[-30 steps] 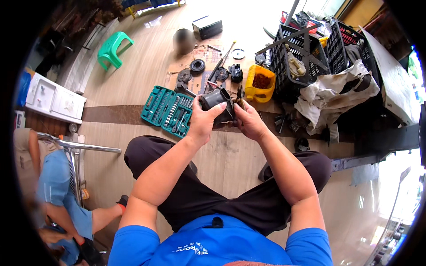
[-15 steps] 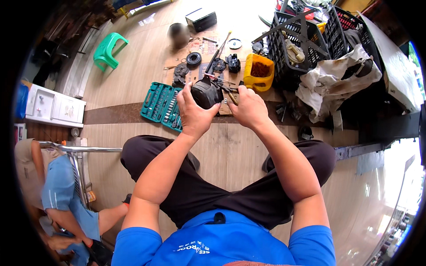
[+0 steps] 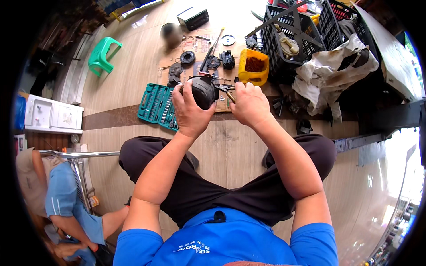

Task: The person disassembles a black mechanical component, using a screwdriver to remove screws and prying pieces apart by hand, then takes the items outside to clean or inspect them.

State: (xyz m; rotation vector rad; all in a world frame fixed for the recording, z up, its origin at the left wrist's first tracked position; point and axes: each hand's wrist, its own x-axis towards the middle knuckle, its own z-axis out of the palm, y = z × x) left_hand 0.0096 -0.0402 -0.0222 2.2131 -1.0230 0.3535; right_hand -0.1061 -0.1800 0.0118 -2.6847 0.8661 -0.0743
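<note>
My left hand (image 3: 192, 114) is closed round a black, rounded machine housing (image 3: 204, 92), thumb at its near side and fingers over its left. In my right hand (image 3: 251, 105) is a pair of pliers (image 3: 230, 95) with brownish-yellow handles. Its jaws reach the right side of the housing; whether they grip a part there is too small to tell. Beyond my hands, a sheet of cardboard (image 3: 193, 49) carries a black ring-shaped part (image 3: 187, 58), a dark block-like part (image 3: 227, 60) and a long thin dark rod.
A green socket set case (image 3: 153, 103) lies open by my left hand. To the right stand a cut yellow jug (image 3: 248, 73) with brown contents and black crates (image 3: 270, 40) with a stained cloth (image 3: 310, 86). A green stool (image 3: 103, 55) is far left; another person (image 3: 66, 186) sits at left.
The whole view has shifted slightly, moving the floor items left. The housing has turned a little in my left hand, and the pliers' jaws now sit against its right side.
</note>
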